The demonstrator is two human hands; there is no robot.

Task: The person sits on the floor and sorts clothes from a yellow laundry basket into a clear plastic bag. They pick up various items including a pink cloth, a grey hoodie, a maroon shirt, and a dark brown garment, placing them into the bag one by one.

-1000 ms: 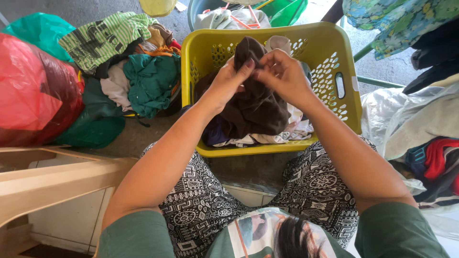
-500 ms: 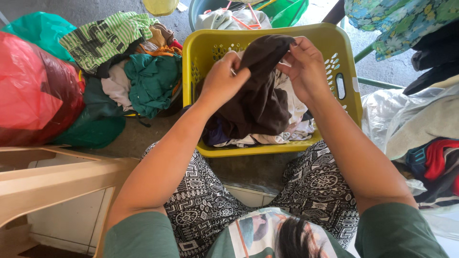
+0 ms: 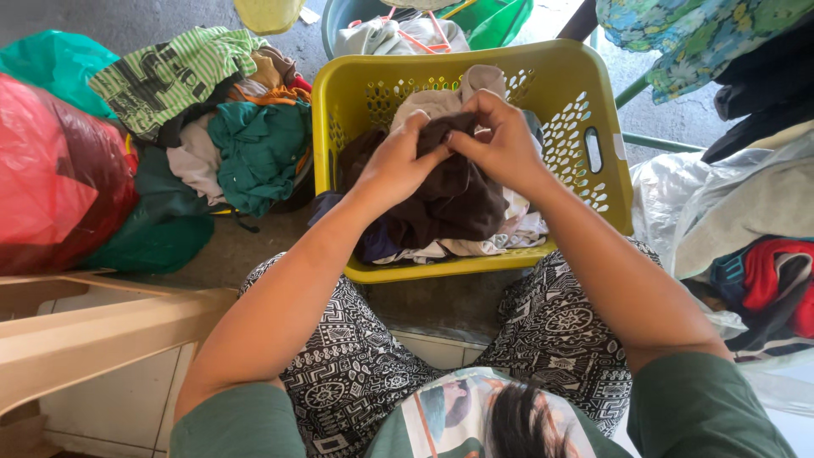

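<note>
Both my hands hold up a dark brown garment point(image 3: 454, 199) over a yellow laundry basket point(image 3: 585, 89) that stands on the floor in front of my knees. My left hand point(image 3: 397, 161) pinches the cloth's top edge on the left. My right hand point(image 3: 500, 136) grips the same edge right beside it, fingers nearly touching the left ones. The garment hangs down into the basket, onto other clothes, white and dark blue. A beige piece point(image 3: 441, 100) lies behind my hands.
A heap of clothes point(image 3: 229, 127), green, striped and grey, lies left of the basket beside red point(image 3: 51, 178) and green plastic bags point(image 3: 153, 237). A beige plastic chair point(image 3: 93, 331) stands at lower left. More clothes and plastic sheeting point(image 3: 729, 212) are at right. A tub point(image 3: 339, 21) sits behind the basket.
My hands have drawn together from apart at the garment's top edge, and the cloth is now bunched between them, lower over the basket.
</note>
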